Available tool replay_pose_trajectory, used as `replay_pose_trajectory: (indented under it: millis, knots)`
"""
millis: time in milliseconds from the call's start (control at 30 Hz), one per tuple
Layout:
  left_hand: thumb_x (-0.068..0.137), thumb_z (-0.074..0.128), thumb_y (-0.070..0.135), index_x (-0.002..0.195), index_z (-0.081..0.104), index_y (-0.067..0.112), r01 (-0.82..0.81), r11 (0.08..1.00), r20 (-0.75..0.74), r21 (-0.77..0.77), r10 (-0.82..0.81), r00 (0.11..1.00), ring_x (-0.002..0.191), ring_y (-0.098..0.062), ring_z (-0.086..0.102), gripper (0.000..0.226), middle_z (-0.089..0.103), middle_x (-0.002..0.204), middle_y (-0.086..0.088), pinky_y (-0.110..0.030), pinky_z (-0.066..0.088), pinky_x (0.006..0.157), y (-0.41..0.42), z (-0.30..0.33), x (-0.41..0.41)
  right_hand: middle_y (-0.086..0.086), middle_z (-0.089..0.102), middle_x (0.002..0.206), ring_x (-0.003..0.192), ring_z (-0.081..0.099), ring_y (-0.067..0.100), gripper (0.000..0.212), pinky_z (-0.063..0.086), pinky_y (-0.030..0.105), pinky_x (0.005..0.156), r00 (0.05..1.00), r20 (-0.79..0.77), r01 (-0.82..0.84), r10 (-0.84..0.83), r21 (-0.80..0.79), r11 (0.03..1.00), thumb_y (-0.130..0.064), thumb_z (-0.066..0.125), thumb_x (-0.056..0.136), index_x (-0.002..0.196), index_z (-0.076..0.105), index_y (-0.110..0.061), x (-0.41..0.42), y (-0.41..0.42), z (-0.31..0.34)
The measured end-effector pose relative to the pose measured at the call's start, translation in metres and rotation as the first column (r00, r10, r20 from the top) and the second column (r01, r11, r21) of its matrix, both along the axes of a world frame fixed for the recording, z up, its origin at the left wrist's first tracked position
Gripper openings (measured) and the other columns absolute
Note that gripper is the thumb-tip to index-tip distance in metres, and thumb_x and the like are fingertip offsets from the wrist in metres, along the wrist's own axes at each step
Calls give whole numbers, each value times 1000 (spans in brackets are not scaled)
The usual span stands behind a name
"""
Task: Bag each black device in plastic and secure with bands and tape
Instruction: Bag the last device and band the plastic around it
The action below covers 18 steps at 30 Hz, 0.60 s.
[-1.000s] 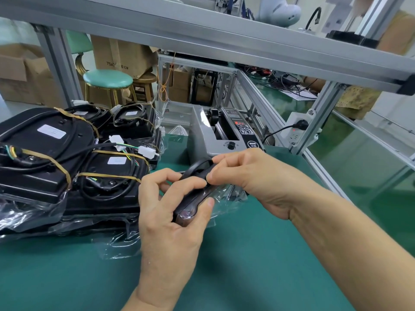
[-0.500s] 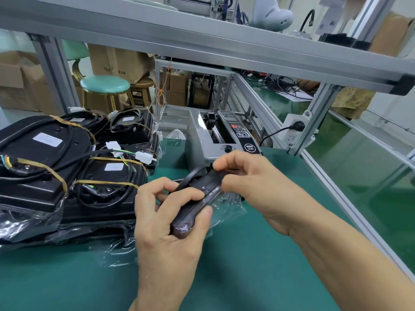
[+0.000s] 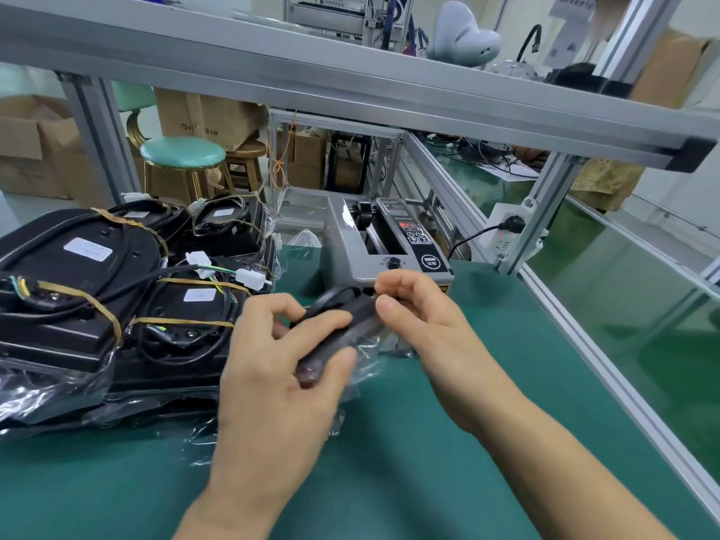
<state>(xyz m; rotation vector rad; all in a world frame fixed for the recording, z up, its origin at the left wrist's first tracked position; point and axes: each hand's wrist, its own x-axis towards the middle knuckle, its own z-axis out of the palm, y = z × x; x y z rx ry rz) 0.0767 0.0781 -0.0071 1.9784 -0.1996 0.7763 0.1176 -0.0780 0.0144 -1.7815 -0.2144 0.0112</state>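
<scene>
Black device (image 3: 338, 337) in plastic, gripped by both hands (image 3: 272, 368)

slim black device (image 3: 338, 337), tilted, plastic-wrapped.

Green-topped workbench (image 3: 448, 442), aluminium frame (image 3: 350, 91), mint-cushioned stool (image 3: 183, 153), stacked cardboard boxes (image 3: 202, 118), pale floor.

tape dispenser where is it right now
In the head view the grey tape dispenser sits on the green table, centre, just behind both hands, right of the bagged black devices.
</scene>
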Motion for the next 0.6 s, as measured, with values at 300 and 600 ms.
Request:
replay_pose_trajectory:
  millis: [300, 600]
  knots:
    - [66, 67, 10, 90, 76, 22, 193, 495, -62, -847, -453, 889, 98, -21, 63, 29, 65, 106, -5, -30, 54, 80, 23, -32, -2, -6, 67, 119, 110, 63, 10, 63, 50, 28, 95, 987, -14, -161, 161, -105, 981, -19, 84, 69, 125, 57, -28, -8, -15, -35]
    - [70, 66, 51, 92, 67, 32, 37, 983, -126, -177, -60, 990, 94, -7, 56, 30, 59, 95, 13, -11, 39, 81, 3, -11, -8, -11, 57, 124, 115, 52, 13, 80, 37, 37, 100, 941, 332, 218, 68, -747, 628, -41, 87, 60, 132, 56, -30, -21, -23, -24]
